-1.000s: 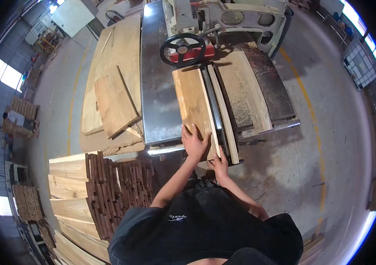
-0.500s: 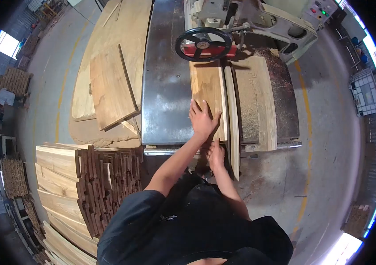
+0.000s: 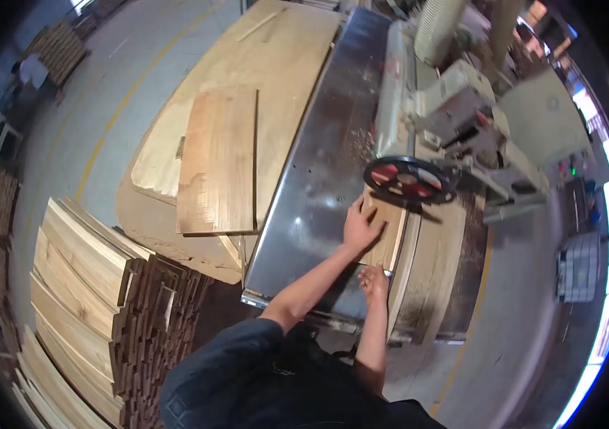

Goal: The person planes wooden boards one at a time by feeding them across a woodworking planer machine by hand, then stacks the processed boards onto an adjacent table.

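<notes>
A wooden board (image 3: 389, 245) lies lengthwise on the metal machine table, its far end hidden below the black handwheel (image 3: 409, 180). My left hand (image 3: 363, 227) rests on top of the board near its left edge, fingers spread. At the near end is my right hand (image 3: 374, 282), with fingers curled against the board's end and the thumb up by its edge. A narrow wooden guide strip (image 3: 406, 268) runs along the board's right side.
Left of the metal table (image 3: 304, 222), a wide wooden panel (image 3: 218, 161) lies on a larger sheet (image 3: 283, 64). A tall stack of boards (image 3: 79, 275) stands nearer on the left. The grey machine (image 3: 454, 104) rises ahead. A person (image 3: 32, 74) is far left.
The board has moved forward under the handwheel, and both hands have gone with it. My view has turned, so the machine and table appear tilted and farther right.
</notes>
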A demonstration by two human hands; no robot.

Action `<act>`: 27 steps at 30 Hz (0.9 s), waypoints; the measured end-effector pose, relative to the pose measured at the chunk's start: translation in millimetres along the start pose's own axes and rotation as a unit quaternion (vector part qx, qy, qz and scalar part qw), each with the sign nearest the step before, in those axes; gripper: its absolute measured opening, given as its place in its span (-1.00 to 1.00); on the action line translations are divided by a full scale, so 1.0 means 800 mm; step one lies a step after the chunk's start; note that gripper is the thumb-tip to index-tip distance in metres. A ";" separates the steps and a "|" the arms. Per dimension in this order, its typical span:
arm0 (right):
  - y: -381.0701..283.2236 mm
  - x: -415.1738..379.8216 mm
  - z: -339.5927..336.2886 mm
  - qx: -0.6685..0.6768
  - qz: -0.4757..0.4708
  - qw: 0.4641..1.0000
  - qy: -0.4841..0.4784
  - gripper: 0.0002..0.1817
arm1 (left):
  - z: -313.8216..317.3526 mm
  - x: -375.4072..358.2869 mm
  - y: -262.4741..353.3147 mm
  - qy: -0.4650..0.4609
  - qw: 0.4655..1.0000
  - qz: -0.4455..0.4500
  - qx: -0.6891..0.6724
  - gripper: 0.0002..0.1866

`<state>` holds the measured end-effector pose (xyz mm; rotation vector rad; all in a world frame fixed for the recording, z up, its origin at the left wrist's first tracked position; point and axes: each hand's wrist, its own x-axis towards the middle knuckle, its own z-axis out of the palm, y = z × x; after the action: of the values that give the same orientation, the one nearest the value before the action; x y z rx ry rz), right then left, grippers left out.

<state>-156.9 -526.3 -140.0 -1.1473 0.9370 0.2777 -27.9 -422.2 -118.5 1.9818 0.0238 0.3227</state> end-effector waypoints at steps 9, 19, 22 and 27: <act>-0.056 0.112 0.024 0.016 -0.062 0.998 -0.027 -0.45 | -0.389 -0.013 -0.140 0.403 0.844 -0.065 0.348 -0.49; -0.034 0.076 0.052 -0.019 -0.219 0.975 0.013 -0.64 | -0.510 -0.064 -0.248 0.265 0.869 -0.348 -0.233 -0.44; 0.009 0.033 0.031 -0.051 -0.284 0.957 -0.006 -0.66 | -0.492 -0.073 -0.202 0.241 0.860 -0.348 -0.284 -0.41; 0.075 -0.046 -0.005 -0.089 -0.258 0.962 -0.028 -0.66 | -0.388 -0.123 -0.117 0.140 0.832 -0.315 -0.435 -0.15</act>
<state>-219.4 -494.7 -151.8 -1.4981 0.5417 -0.0334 -183.8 -122.1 -103.2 0.9208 0.6041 0.1358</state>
